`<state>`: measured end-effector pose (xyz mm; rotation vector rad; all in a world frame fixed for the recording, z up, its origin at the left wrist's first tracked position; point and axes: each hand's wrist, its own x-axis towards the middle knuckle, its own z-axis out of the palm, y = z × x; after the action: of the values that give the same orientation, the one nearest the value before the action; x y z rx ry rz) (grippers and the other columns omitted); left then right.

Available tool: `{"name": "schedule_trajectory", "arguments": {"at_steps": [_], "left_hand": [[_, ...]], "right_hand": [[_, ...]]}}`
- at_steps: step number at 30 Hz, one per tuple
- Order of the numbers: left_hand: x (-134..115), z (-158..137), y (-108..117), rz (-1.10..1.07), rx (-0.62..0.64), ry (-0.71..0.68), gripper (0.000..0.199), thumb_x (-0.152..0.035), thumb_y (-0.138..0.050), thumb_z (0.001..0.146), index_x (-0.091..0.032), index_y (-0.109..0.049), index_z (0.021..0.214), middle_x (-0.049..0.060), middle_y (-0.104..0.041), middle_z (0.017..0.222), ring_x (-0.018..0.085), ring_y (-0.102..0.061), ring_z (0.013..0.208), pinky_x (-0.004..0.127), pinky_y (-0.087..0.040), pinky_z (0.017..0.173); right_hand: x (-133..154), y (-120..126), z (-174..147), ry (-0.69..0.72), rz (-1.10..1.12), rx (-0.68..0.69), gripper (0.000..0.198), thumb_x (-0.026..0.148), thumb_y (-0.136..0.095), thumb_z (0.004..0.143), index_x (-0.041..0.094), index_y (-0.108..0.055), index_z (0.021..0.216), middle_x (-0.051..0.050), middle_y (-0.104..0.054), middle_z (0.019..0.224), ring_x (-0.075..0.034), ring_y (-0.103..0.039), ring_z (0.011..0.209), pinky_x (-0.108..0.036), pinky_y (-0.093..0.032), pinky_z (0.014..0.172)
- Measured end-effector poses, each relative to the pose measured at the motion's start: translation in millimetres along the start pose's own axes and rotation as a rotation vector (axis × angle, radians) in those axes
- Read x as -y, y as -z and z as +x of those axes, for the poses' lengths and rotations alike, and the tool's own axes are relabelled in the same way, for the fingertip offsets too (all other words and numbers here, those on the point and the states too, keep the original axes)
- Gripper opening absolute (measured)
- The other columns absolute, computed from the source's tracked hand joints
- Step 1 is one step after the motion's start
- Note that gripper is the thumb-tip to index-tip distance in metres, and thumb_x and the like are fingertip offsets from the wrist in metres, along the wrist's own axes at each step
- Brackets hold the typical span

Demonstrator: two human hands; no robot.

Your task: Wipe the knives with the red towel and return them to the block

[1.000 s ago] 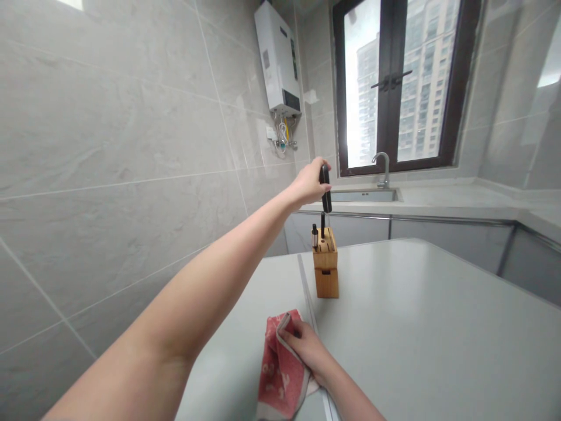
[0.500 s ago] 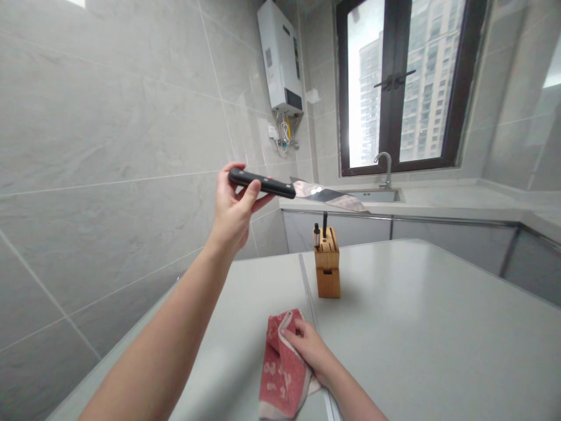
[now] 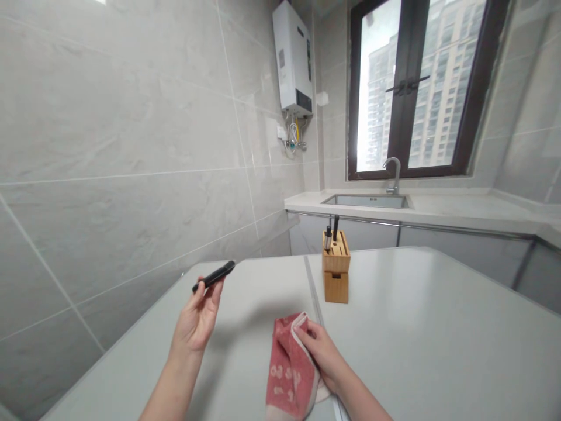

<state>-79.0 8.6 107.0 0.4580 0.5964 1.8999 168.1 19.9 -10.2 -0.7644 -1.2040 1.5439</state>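
My left hand (image 3: pixel 199 313) grips a kitchen knife (image 3: pixel 214 276) by its black handle, raised over the left part of the white table. The blade points away to the right and is hard to make out against the grey wall. My right hand (image 3: pixel 322 354) pinches the top edge of a red towel (image 3: pixel 289 368) with pale trim and pale markings. The towel hangs in folds low over the table, left of the hand. Beyond it stands a wooden knife block (image 3: pixel 336 280), with a few black-handled tools upright in its slots.
The white table (image 3: pixel 394 345) has a seam strip running down it. Behind are a counter (image 3: pixel 456 204) with a sink (image 3: pixel 368 200) and a faucet (image 3: pixel 394 174). A water heater (image 3: pixel 294 61) hangs on the wall left of the window (image 3: pixel 407 88).
My left hand has lowered and moved left with the knife, whose blade has turned nearly edge-on. My right hand still holds the towel. The view has shifted slightly left.
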Motion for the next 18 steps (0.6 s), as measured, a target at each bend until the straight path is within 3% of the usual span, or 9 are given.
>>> {"name": "schedule_trajectory", "arguments": {"at_steps": [3, 6, 12, 18], "left_hand": [[22, -2, 33, -0.014, -0.013, 0.127, 0.021, -0.009, -0.046, 0.085, -0.02, -0.062, 0.077, 0.005, -0.069, 0.091, 0.017, -0.06, 0.104, 0.021, -0.055, 0.083], [40, -5, 54, -0.006, -0.008, 0.167, 0.022, -0.009, -0.046, 0.085, -0.024, -0.061, 0.082, 0.002, -0.069, 0.091, 0.018, -0.059, 0.105, 0.025, -0.055, 0.084], [60, -8, 76, 0.026, 0.062, 0.17, 0.025, -0.007, -0.048, 0.084, -0.03, -0.056, 0.092, -0.002, -0.068, 0.096, 0.018, -0.057, 0.108, 0.029, -0.051, 0.09], [74, -6, 92, 0.033, 0.175, 0.163, 0.037, -0.001, -0.054, 0.08, -0.025, -0.047, 0.108, 0.009, -0.062, 0.109, 0.028, -0.049, 0.116, 0.04, -0.045, 0.095]], "right_hand": [[1, -1, 1, -0.026, 0.173, -0.087, 0.041, 0.049, -0.064, 0.068, 0.013, -0.064, 0.087, -0.007, -0.069, 0.079, -0.022, -0.062, 0.076, -0.034, -0.045, 0.074], [1, -2, 2, -0.034, 0.284, -0.166, 0.038, 0.048, -0.065, 0.068, 0.015, -0.062, 0.087, -0.006, -0.069, 0.078, -0.022, -0.063, 0.076, -0.033, -0.046, 0.072], [-3, -6, 3, -0.025, 0.423, -0.172, 0.03, 0.044, -0.067, 0.068, 0.017, -0.061, 0.081, -0.005, -0.069, 0.076, -0.021, -0.063, 0.072, -0.032, -0.048, 0.066], [-4, -6, 4, -0.052, 0.57, -0.235, 0.025, 0.039, -0.07, 0.067, 0.018, -0.061, 0.077, 0.0, -0.067, 0.062, -0.013, -0.058, 0.052, -0.026, -0.049, 0.057]]}}
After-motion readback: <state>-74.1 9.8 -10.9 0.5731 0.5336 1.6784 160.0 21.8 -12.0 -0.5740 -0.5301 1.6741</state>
